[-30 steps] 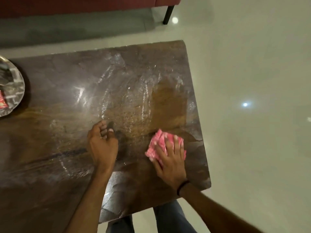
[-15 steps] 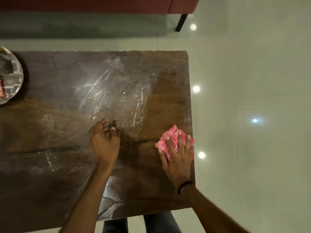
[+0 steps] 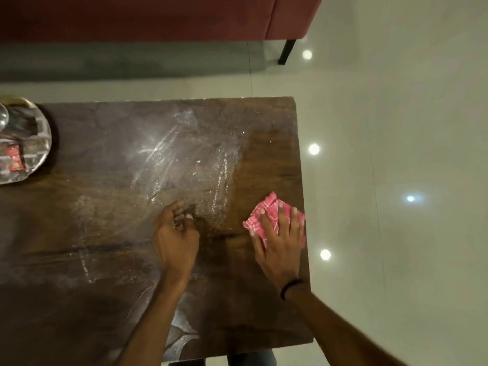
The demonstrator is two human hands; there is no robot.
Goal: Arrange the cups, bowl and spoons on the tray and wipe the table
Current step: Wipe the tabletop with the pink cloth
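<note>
My right hand (image 3: pixel 280 241) lies flat on a folded pink cloth (image 3: pixel 266 210) and presses it to the dark wooden table (image 3: pixel 111 233) close to the table's right edge. My left hand (image 3: pixel 174 233) rests on the tabletop near the middle, fingers loosely curled, holding nothing. Wet streaks shine across the middle of the table. A shiny round metal tray (image 3: pixel 39 151) sits at the far left edge, cut off by the frame, with a small red packet (image 3: pixel 15 161) on it. No cups, bowl or spoons can be made out.
A red sofa (image 3: pixel 158 17) with a black leg (image 3: pixel 286 51) stands beyond the table. Pale glossy floor tiles (image 3: pixel 396 128) with light reflections lie to the right. My legs show below the table's near edge.
My right hand has slid the pink cloth rightwards to the table's right edge. My left hand has stayed in place. The camera has tilted so more of the sofa shows.
</note>
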